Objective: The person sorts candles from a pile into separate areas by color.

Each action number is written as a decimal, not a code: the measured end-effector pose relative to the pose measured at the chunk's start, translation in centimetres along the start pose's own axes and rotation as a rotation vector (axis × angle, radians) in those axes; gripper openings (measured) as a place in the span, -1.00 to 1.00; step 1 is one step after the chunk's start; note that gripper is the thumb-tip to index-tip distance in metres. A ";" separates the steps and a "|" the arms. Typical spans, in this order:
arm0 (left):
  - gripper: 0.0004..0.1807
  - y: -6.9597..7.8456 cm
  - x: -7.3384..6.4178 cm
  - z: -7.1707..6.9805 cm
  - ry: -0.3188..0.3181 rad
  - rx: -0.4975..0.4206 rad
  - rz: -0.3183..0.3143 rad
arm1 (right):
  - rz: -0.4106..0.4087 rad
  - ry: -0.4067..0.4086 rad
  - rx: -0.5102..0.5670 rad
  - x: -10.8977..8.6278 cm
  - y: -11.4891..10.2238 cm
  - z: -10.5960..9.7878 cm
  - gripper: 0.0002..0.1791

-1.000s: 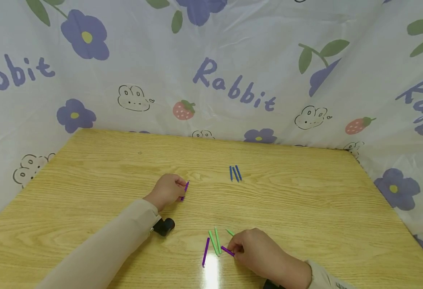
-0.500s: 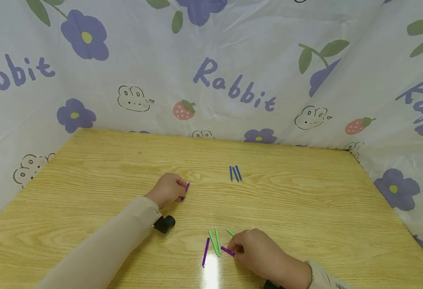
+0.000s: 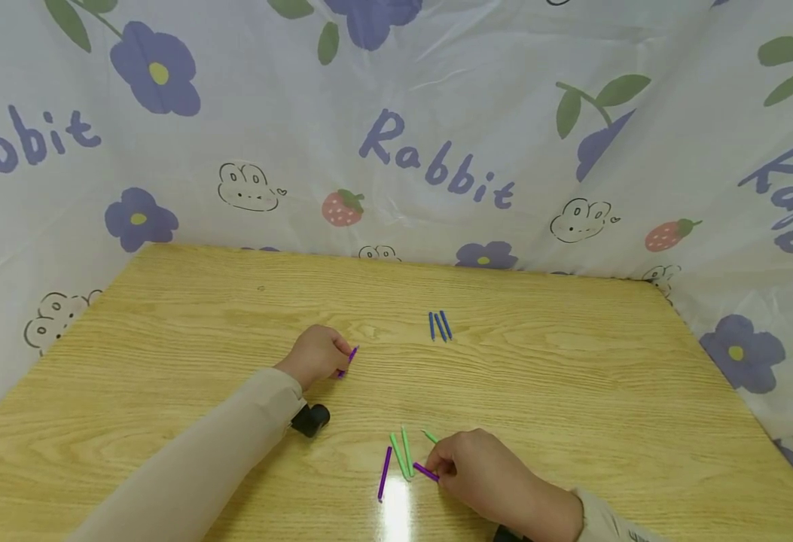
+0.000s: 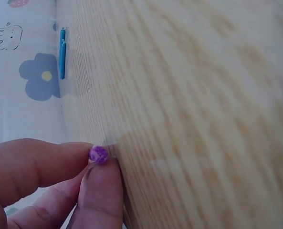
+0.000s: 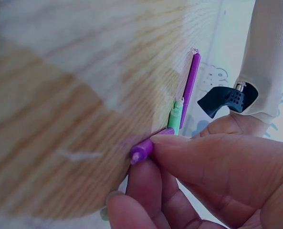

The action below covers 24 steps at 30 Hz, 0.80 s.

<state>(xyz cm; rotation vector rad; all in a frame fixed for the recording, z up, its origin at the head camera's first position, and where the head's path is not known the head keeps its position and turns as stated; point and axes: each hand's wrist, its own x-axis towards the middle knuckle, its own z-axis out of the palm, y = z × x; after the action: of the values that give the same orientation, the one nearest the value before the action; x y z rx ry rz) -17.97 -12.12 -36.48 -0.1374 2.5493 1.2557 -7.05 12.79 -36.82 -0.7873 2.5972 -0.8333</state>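
My left hand (image 3: pixel 316 355) pinches a slim purple candle (image 3: pixel 352 356) between thumb and fingertips, low over the table left of centre. In the left wrist view the candle's round end (image 4: pixel 99 155) points at the camera. Near the front, my right hand (image 3: pixel 483 473) pinches a second purple candle (image 3: pixel 426 472) by thumb and fingers; its wick end (image 5: pixel 142 152) shows in the right wrist view. Just left of that hand lie two green candles (image 3: pixel 400 456) and a third purple candle (image 3: pixel 385 474). Another green candle (image 3: pixel 430 436) is partly hidden behind the right hand.
Three blue candles (image 3: pixel 440 326) lie side by side farther back on the wooden table (image 3: pixel 572 361). A printed cloth (image 3: pixel 288 113) hangs behind the table and along its sides. A black wrist camera (image 3: pixel 311 420) sits under the left sleeve.
The candle in my left hand has tilted slightly, its far end shifting right and a little nearer. My right hand keeps its pinch and has barely moved.
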 end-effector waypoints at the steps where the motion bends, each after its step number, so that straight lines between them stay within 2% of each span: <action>1: -0.77 0.0 0.0 0.0 -0.001 -0.001 -0.002 | 0.000 0.000 -0.001 0.0 0.0 0.0 -0.80; 8: -0.76 0.0 0.1 0.1 0.002 -0.014 0.002 | 0.009 -0.006 0.007 0.0 0.0 0.0 -0.81; 17: -0.81 0.0 0.1 0.3 0.011 0.022 -0.003 | 0.004 -0.006 -0.002 0.0 -0.1 -0.1 -0.82; 24: -0.80 0.0 0.1 0.3 0.014 -0.035 -0.017 | 0.008 -0.010 -0.002 0.0 -0.1 -0.1 -0.82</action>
<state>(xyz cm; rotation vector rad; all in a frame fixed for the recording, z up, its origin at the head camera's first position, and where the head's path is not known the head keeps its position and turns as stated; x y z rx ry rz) -17.96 -11.89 -36.68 -0.1751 2.5330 1.2982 -7.07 12.73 -36.71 -0.7797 2.5915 -0.8223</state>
